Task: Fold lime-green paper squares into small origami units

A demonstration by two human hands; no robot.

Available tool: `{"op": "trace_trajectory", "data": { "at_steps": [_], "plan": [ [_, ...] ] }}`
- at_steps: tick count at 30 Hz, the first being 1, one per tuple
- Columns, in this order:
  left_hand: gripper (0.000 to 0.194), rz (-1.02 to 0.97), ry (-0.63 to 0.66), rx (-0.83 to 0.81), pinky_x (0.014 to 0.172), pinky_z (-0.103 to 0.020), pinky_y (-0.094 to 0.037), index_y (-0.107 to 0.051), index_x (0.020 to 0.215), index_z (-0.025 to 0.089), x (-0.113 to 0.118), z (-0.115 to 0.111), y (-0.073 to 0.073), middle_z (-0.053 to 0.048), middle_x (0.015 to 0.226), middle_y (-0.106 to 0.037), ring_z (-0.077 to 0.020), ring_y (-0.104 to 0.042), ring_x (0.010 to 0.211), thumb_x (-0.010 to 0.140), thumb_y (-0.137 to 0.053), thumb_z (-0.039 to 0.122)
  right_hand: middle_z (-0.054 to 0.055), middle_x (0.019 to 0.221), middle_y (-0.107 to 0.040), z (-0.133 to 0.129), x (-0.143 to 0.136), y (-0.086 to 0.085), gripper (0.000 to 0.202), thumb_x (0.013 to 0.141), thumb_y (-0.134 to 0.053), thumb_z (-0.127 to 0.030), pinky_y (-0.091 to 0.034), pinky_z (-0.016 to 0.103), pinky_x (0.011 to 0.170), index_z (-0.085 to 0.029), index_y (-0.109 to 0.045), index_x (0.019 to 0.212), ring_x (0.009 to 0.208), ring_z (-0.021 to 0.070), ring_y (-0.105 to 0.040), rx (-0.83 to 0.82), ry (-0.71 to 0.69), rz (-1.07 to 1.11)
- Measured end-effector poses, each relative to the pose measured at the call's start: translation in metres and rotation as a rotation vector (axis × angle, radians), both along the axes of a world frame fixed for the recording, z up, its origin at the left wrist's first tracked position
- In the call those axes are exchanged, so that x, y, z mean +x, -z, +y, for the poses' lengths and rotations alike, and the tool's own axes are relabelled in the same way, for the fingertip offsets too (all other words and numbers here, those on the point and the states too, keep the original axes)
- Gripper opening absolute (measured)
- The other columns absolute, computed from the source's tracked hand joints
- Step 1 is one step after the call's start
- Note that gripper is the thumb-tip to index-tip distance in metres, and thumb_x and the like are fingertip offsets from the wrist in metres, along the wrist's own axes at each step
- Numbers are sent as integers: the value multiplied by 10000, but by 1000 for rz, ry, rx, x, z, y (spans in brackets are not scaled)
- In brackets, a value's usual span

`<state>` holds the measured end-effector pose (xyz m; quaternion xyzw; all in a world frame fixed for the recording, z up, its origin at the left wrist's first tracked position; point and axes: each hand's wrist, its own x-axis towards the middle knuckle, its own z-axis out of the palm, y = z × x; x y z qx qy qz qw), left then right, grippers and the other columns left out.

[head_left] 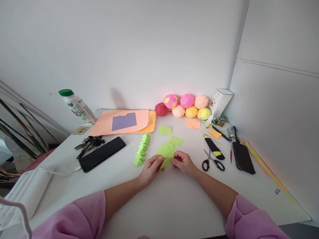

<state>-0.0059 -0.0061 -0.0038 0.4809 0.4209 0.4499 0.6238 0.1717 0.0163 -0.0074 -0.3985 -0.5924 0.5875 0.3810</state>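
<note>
Between my two hands is a small green paper piece (165, 162), pinched near its edges. My left hand (151, 168) has thumb and fingers closed on its left side. On the opposite side, my right hand (183, 162) pinches the paper's right edge. Just beyond lie several loose green paper pieces (168, 148), overlapping, partly hidden by my fingers. One green square (176, 141) lies a little farther right, and a small green stack (165, 130) sits behind. Left of my hands stands a row of folded green paper units (142, 150).
Scissors (211, 162) and a box cutter (214, 147) lie to the right, near a dark phone (243, 157). Faceted paper balls (186, 101) are stacked by the wall. At left are a black power bank (102, 154), keys (89, 143), orange paper sheets (104, 123) and a bottle (79, 108).
</note>
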Motion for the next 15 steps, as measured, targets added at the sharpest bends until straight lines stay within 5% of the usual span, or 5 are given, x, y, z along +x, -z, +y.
{"op": "trace_trajectory", "data": {
  "at_steps": [9,15],
  "plan": [
    [318,32,141,44,545,-229,-360,-511,832,179,-1,-1,2,52,596,-470,-90,-427,543,770,-574,485,-40,607,-482,0,-1,-1,249,710,-690,-378,-357,231,506,-167,-559,704,520,87,-441,32,-63,44],
    [341,38,211,71,707,-294,-434,-530,964,175,-1,-2,-3,-52,891,-598,-166,-549,812,768,-601,445,-13,702,-499,1,1,-3,234,738,-665,-385,-355,245,548,-169,-573,741,587,100,-438,91,-72,24]
  ]
}}
